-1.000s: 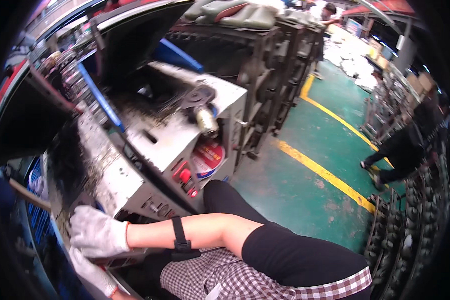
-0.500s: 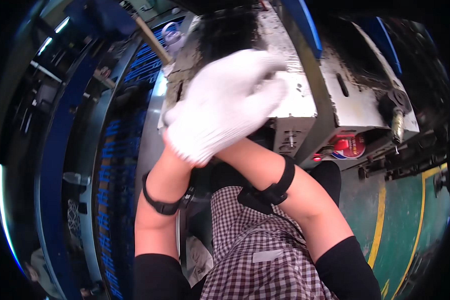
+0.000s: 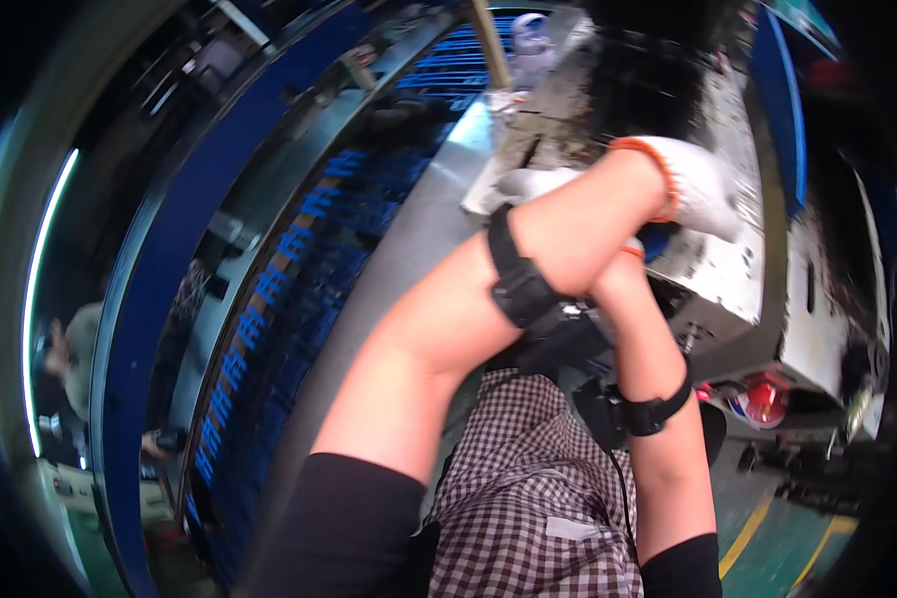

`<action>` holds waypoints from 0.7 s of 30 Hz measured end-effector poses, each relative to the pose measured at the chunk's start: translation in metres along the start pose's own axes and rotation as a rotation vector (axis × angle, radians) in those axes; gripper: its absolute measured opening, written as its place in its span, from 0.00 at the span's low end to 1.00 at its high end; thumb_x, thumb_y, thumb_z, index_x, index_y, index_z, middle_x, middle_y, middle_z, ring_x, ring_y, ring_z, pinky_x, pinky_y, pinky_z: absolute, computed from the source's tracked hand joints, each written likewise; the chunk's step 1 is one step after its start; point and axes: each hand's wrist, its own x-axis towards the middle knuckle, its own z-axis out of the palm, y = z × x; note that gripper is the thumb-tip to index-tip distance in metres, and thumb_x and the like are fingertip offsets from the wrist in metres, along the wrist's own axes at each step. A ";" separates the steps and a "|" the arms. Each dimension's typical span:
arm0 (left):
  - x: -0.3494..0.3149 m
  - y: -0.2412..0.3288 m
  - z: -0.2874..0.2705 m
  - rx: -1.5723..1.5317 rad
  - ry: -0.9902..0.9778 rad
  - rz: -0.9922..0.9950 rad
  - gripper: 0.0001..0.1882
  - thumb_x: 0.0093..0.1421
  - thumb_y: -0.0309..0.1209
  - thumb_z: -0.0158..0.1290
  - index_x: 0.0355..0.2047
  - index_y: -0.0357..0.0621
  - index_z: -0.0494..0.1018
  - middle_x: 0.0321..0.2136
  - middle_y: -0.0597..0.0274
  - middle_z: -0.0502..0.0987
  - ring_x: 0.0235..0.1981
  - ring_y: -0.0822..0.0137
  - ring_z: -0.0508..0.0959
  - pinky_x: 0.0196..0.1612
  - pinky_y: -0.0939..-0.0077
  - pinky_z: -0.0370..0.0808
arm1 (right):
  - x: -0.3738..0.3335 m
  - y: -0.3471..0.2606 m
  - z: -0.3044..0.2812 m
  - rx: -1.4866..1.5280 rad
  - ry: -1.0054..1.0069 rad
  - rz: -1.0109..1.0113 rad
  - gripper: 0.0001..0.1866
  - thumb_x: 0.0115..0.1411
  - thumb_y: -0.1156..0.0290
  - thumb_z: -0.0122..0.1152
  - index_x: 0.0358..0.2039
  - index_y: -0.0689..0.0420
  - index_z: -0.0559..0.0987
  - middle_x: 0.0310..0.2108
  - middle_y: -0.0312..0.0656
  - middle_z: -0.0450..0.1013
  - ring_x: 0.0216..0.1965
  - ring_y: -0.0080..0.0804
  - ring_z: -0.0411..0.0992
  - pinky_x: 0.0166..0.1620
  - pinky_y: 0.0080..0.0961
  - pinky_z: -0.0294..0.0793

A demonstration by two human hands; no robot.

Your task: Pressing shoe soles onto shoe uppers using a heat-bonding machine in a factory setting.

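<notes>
My forearms cross over the machine's worn white ledge (image 3: 747, 249), the left passing above the right. My left hand (image 3: 703, 189), in a white knit glove with an orange cuff, reaches over to the right side. Its fingers point away and are blurred, so I cannot make out whether it grips anything. Under the left forearm, my right hand (image 3: 543, 183) is mostly hidden; a piece of white glove shows to the left of that forearm. An orange cuff edge is visible at the right wrist. Black straps (image 3: 658, 414) with small devices circle both forearms.
To the left runs a machine bed with rows of blue strips (image 3: 269, 289) beside a metal edge. A pale lilac jug-like container (image 3: 531, 42) stands at the back. A blue upright panel (image 3: 785, 110) rises on the right. Another person (image 3: 80, 349) is at the far left.
The view has swung left, so the machine sits further right. My left hand has gone across to the right over the right wrist, and the right hand is now largely covered.
</notes>
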 end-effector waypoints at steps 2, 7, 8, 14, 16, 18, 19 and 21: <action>0.009 0.005 -0.004 -0.026 0.031 0.045 0.31 0.59 0.53 0.54 0.52 0.43 0.81 0.49 0.47 0.83 0.51 0.49 0.81 0.55 0.61 0.76 | -0.002 0.036 -0.024 0.080 -0.095 0.033 0.26 0.71 0.69 0.60 0.67 0.60 0.70 0.67 0.44 0.68 0.66 0.36 0.67 0.68 0.34 0.64; 0.001 -0.006 -0.006 -0.128 0.071 -0.038 0.34 0.59 0.56 0.58 0.57 0.44 0.80 0.58 0.53 0.80 0.56 0.53 0.80 0.57 0.63 0.76 | 0.053 0.022 -0.049 -0.096 -0.718 -0.172 0.29 0.69 0.68 0.60 0.68 0.61 0.69 0.68 0.46 0.66 0.66 0.31 0.66 0.68 0.30 0.63; -0.003 -0.014 -0.004 -0.145 0.125 -0.077 0.35 0.59 0.57 0.58 0.56 0.44 0.80 0.57 0.53 0.80 0.55 0.53 0.81 0.57 0.64 0.76 | 0.059 -0.024 -0.041 -0.305 -0.581 -0.038 0.25 0.70 0.64 0.59 0.64 0.60 0.73 0.61 0.48 0.72 0.61 0.36 0.71 0.64 0.32 0.67; -0.011 0.008 0.002 -0.073 0.280 -0.138 0.28 0.60 0.51 0.55 0.51 0.43 0.82 0.49 0.53 0.84 0.48 0.54 0.83 0.53 0.63 0.78 | 0.052 -0.048 -0.017 -0.725 -0.194 0.181 0.28 0.70 0.47 0.56 0.60 0.54 0.78 0.54 0.52 0.79 0.60 0.48 0.74 0.64 0.36 0.69; 0.006 -0.020 0.006 -0.056 0.407 0.001 0.24 0.57 0.47 0.55 0.46 0.44 0.84 0.38 0.54 0.86 0.43 0.55 0.86 0.48 0.60 0.80 | 0.054 -0.060 -0.002 -0.763 -0.158 0.076 0.24 0.69 0.49 0.57 0.58 0.50 0.81 0.49 0.53 0.81 0.54 0.51 0.79 0.60 0.38 0.73; 0.004 -0.017 0.004 -0.115 0.462 0.030 0.24 0.56 0.46 0.54 0.48 0.47 0.85 0.42 0.52 0.85 0.46 0.53 0.84 0.52 0.59 0.79 | 0.054 -0.053 -0.009 -0.735 -0.169 0.099 0.24 0.69 0.50 0.57 0.58 0.50 0.81 0.49 0.52 0.82 0.54 0.50 0.79 0.60 0.37 0.73; 0.001 -0.010 0.000 -0.150 0.523 0.058 0.25 0.55 0.45 0.53 0.49 0.50 0.85 0.47 0.51 0.84 0.50 0.50 0.83 0.55 0.58 0.78 | 0.053 -0.057 -0.013 -0.707 -0.167 0.099 0.24 0.68 0.50 0.58 0.58 0.50 0.81 0.48 0.52 0.82 0.53 0.50 0.79 0.61 0.37 0.73; -0.026 0.001 0.001 -0.290 0.774 0.054 0.24 0.53 0.42 0.52 0.46 0.46 0.85 0.43 0.47 0.85 0.47 0.50 0.84 0.54 0.59 0.79 | 0.044 -0.003 -0.036 -0.285 -0.191 0.246 0.25 0.69 0.50 0.58 0.58 0.51 0.80 0.53 0.52 0.80 0.56 0.47 0.78 0.59 0.36 0.74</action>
